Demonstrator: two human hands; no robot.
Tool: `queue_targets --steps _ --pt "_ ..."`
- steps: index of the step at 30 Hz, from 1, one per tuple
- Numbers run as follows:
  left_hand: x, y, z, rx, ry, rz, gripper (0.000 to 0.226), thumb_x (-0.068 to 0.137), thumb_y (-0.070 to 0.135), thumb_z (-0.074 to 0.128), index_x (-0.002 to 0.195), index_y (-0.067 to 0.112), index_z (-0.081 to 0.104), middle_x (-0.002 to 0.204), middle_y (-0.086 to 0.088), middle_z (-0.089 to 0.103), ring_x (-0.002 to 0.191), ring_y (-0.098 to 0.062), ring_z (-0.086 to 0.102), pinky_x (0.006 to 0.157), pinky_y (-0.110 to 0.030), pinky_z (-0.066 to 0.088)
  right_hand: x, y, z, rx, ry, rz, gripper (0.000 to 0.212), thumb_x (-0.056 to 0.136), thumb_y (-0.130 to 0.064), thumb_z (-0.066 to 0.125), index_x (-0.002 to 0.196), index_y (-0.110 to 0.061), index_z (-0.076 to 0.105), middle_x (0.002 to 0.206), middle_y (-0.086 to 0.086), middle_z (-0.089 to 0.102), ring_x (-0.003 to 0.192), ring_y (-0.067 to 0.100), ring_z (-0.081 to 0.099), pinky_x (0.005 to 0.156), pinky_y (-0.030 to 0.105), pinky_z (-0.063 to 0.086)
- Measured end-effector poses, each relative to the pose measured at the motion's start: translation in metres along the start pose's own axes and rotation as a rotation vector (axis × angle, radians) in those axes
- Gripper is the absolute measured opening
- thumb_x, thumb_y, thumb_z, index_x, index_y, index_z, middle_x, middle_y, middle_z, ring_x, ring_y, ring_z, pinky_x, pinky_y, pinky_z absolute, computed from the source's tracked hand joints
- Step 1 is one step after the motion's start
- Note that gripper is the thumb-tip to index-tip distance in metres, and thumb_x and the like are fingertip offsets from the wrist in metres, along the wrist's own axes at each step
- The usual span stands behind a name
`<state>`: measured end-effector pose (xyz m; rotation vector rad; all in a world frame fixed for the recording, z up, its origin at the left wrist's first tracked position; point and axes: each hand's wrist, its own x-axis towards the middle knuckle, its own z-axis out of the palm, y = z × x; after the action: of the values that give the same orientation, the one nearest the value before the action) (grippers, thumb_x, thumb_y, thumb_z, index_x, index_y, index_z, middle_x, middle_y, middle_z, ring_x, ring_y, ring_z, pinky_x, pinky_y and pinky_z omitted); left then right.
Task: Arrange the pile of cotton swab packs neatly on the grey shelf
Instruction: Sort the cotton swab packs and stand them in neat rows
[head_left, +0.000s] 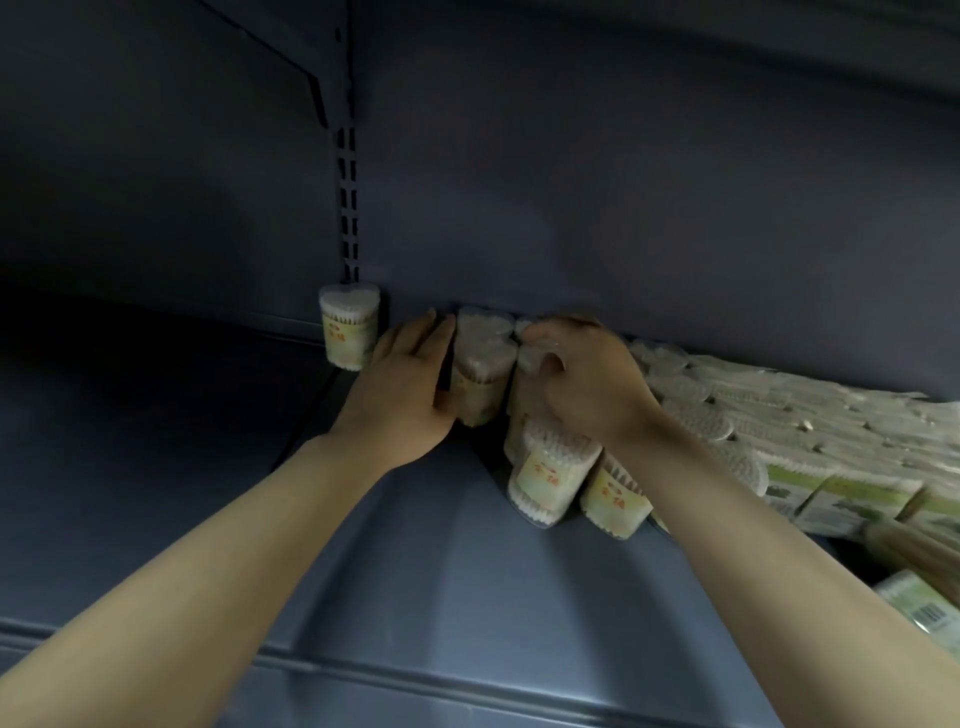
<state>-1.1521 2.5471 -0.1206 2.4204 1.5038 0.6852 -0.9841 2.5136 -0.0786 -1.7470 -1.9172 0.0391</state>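
Both hands at the back of the grey shelf (415, 582). Left hand (402, 387) flat, fingers extended, pressed against the left side of an upright swab pack (480, 371). Right hand (582, 382) curled over the top of the neighbouring pack (527, 358) (looks like a grip, contact partly hidden). One lone pack (348, 332) stands at the upright post (347, 156). Pile of packs (753, 431) lies jumbled to the right; two packs (553, 475) lean at its front.

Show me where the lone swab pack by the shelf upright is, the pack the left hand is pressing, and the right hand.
lone swab pack (347, 332), head view, on its yellow label.
pressed pack (480, 371), head view, on its side wall.
right hand (587, 382), head view, back of the hand.
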Motion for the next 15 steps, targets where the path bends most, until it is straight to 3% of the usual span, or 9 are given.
queue_targets --steps 7,11,15 --pt "-0.005 -0.026 -0.009 0.072 0.226 -0.109 0.053 0.084 0.011 0.054 0.136 0.014 0.045 0.135 -0.011 0.042 0.119 -0.032 0.039 0.099 -0.038 0.033 0.013 -0.016 0.013 0.034 -0.011 -0.027 0.033 0.085 0.0 0.045 0.112 -0.009 0.063 0.12 0.008 0.059 0.114 0.022 0.051 0.092 0.024 0.037" --pt "0.004 -0.042 -0.016 0.173 0.279 -0.161 0.053 0.085 0.013 0.055 0.137 0.014 0.043 0.137 -0.012 0.04 0.117 -0.034 0.039 0.097 -0.04 0.034 0.023 -0.026 0.019 0.073 -0.049 -0.023 0.033 0.085 -0.001 0.044 0.111 -0.01 0.063 0.123 0.006 0.058 0.116 0.021 0.051 0.099 0.03 0.039" --pt "0.016 -0.056 -0.021 0.187 0.266 -0.181 0.054 0.087 0.014 0.053 0.139 0.018 0.038 0.142 -0.007 0.034 0.12 -0.032 0.035 0.099 -0.038 0.032 0.034 -0.029 0.026 0.047 -0.098 -0.021 0.033 0.086 -0.002 0.042 0.11 -0.012 0.063 0.122 0.004 0.058 0.113 0.019 0.051 0.088 0.02 0.037"
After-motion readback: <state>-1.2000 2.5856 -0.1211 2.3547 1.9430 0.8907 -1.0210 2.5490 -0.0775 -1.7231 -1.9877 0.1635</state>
